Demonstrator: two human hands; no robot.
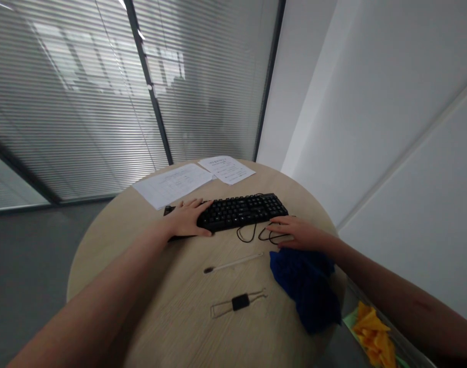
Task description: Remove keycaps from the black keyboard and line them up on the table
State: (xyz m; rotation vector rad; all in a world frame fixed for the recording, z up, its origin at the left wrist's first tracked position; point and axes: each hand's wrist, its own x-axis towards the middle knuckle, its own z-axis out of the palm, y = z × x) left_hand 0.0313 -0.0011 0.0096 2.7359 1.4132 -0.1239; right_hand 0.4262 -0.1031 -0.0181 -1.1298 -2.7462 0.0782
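A black keyboard (244, 209) lies across the round wooden table (153, 286). My left hand (187, 219) rests on its left end, fingers wrapped over the edge. Near the keyboard's right end, my right hand (297, 232) lies low on the tabletop with its fingers on the coiled black cable (256, 234); whether they pinch the cable is unclear. Just in front of that hand sits a dark blue cloth (305, 286). A thin white brush with a dark tip (233, 263) and a wire keycap puller with a black grip (239, 302) lie nearer to me.
Two printed sheets, one (172, 185) left and one (226, 169) right, lie behind the keyboard. Glass walls with blinds (103, 102) stand beyond the table. A white wall (390, 128) is on the right. Yellow material in a bin (373, 335) sits beyond the table's right edge.
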